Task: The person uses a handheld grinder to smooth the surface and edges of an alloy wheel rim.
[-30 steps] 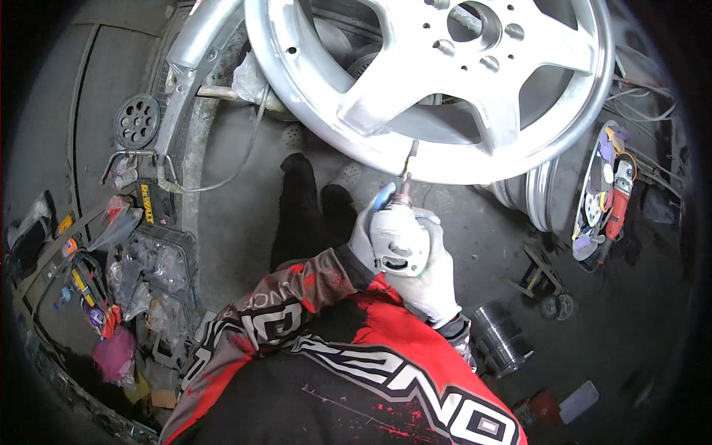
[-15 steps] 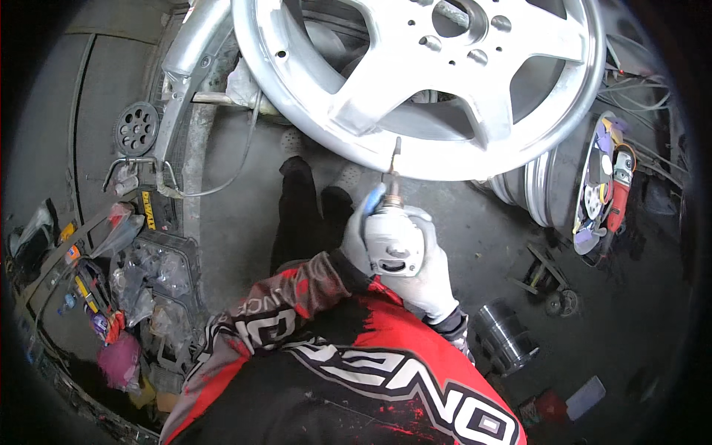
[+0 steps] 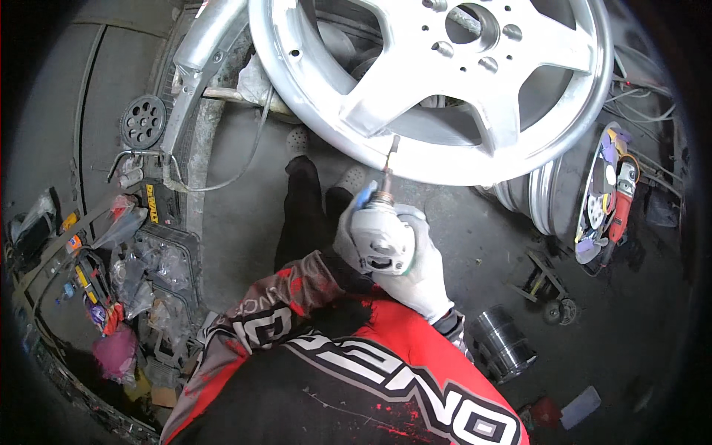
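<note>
You are wearing a white-lettered, red-and-black jersey (image 3: 334, 393) behind your fingers (image 3: 414, 216), a grey-white tool (image 3: 382, 236) showing between them, a silver wheel (image 3: 475, 83) beyond.

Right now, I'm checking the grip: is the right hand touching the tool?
Touching. The head view shows the gloved right hand curled against the right side of the tool, with no gap between them.

Have wheel (image 3: 452, 81) up front; power tool (image 3: 380, 237) between left hand (image 3: 344, 233) and right hand (image 3: 421, 274), with bit (image 3: 392, 156) over near rim in view. At left: disc (image 3: 143, 122), plastic bags (image 3: 133, 289) nearer. At right: second wheel (image 3: 545, 196), grinder (image 3: 621, 200) beyond, metal cylinder (image 3: 504, 345) nearer.
</note>
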A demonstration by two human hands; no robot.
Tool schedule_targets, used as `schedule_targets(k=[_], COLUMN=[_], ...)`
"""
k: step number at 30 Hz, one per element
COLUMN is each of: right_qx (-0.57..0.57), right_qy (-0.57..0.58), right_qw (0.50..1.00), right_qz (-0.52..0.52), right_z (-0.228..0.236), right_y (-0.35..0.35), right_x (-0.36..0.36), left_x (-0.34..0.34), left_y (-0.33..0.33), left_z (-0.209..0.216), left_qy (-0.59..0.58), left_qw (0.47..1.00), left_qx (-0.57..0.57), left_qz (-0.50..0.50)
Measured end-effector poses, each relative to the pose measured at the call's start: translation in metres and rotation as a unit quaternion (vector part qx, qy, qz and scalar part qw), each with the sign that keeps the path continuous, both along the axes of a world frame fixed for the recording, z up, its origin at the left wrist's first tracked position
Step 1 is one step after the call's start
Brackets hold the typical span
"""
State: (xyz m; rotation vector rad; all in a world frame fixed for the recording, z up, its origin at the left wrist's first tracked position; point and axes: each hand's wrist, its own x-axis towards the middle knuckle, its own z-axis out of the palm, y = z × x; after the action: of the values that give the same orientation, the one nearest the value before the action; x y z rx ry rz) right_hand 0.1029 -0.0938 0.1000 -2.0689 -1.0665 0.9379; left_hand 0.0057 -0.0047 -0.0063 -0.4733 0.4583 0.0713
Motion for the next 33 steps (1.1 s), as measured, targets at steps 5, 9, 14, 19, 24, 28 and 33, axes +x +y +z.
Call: schedule_targets(k=[5, 9, 14, 19, 24, 28, 33], right_qx=[0.037, 0.043, -0.017, -0.018, 0.005, 0.039, 0.071], right_qy=[-0.002, 0.037, 0.023, 0.017, -0.014, 0.036, 0.163], right_qw=[0.998, 0.998, 0.997, 0.994, 1.000, 0.998, 0.982], right_qz=[0.047, 0.023, -0.072, -0.102, 0.012, 0.017, -0.065], right_z=[-0.003, 0.002, 0.012, 0.011, 0.006, 0.006, 0.013], right_y=[0.008, -0.001, -0.025, -0.024, -0.003, 0.009, -0.007], right_x=[0.002, 0.007, 0.009, 0.007, -0.003, -0.005, 0.001], left_x=[-0.007, -0.001, 0.021, 0.023, -0.011, -0.021, -0.007], left_y=[0.018, 0.000, -0.021, -0.029, -0.006, 0.017, 0.014], left_z=[0.031, 0.019, 0.006, -0.005, -0.005, 0.025, 0.059], left_qy=[0.058, -0.123, -0.051, -0.098, -0.039, 0.054, -0.093], left_qw=[0.993, 0.985, 0.998, 0.994, 0.998, 0.990, 0.994], left_qx=[0.099, -0.053, 0.010, -0.042, 0.038, 0.128, 0.055], left_qz=[-0.006, 0.107, -0.032, -0.016, -0.015, -0.024, 0.026])
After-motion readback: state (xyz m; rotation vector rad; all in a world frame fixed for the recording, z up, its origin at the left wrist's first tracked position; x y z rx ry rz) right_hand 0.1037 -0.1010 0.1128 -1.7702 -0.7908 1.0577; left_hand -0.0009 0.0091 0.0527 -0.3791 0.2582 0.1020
